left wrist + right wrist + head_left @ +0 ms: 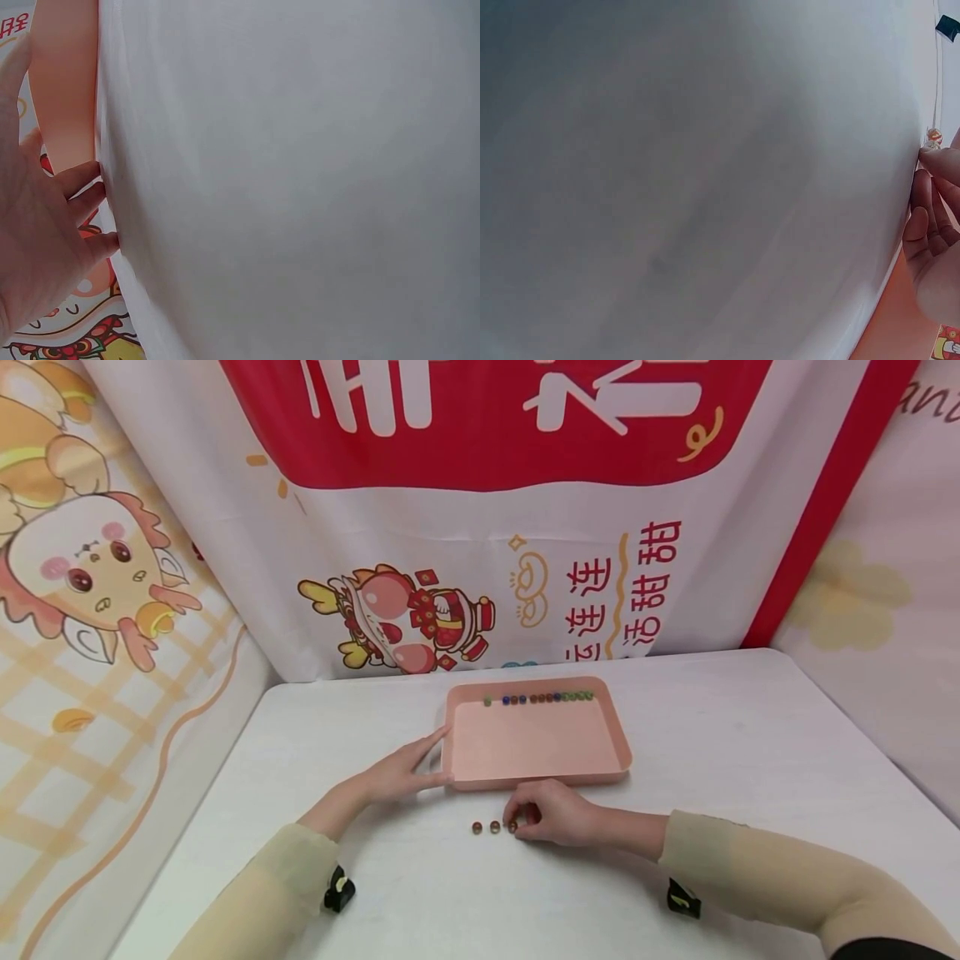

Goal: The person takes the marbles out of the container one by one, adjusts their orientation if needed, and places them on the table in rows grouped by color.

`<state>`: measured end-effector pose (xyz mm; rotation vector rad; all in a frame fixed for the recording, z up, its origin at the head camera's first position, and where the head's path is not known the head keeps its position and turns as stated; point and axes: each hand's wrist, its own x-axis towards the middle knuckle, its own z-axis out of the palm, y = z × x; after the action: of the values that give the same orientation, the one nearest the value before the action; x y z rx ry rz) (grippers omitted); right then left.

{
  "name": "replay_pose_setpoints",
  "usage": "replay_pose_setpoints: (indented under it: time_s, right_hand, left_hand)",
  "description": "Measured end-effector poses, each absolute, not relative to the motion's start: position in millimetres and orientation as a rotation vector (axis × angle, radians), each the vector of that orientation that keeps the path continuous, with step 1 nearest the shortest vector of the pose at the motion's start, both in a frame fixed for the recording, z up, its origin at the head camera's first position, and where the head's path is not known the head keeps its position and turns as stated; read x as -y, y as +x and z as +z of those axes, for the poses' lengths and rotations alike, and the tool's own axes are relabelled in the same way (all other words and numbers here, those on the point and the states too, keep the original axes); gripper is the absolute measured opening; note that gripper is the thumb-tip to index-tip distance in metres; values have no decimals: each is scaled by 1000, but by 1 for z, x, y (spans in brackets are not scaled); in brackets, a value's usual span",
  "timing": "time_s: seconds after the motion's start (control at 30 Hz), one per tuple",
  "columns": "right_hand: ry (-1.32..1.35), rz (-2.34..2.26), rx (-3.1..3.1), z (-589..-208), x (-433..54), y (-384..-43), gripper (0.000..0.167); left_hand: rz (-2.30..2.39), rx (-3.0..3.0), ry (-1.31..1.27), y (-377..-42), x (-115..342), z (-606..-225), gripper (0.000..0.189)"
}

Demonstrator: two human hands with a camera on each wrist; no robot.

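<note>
In the head view, my right hand (558, 814) pinches a brown marble (513, 827) between thumb and fingertips at the table surface. Two more brown marbles, one (495, 827) beside it and another (477, 828) farther left, line up with it. A pink tray (540, 781) lies just beyond. With fingers spread, my left hand (401, 774) touches the tray's left side and near left corner. Along the tray's far wall runs a row of blue, brown and green marbles (542, 698), and a single green marble (487, 701) sits apart at its left end.
The white table (720, 735) extends around the tray. Printed cloths hang as walls at the back (465, 518), the left (112, 693) and the right (877, 610). A small black item is attached under each sleeve.
</note>
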<state>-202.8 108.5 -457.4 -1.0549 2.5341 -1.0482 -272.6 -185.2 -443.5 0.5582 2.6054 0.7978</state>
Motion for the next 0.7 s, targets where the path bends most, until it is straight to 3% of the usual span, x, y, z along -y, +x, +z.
replay_pose_setpoints:
  time_s: [0.33,0.7]
  right_hand:
    - [-1038,-1062,-2521,-454,-111,-201,19]
    - [-1054,-1175,-2559,-414,-120,-209,23]
  left_hand:
    - [816,-2595,556,-270,185,-443,91]
    - [819,-2609,584,-271,185,-444,88]
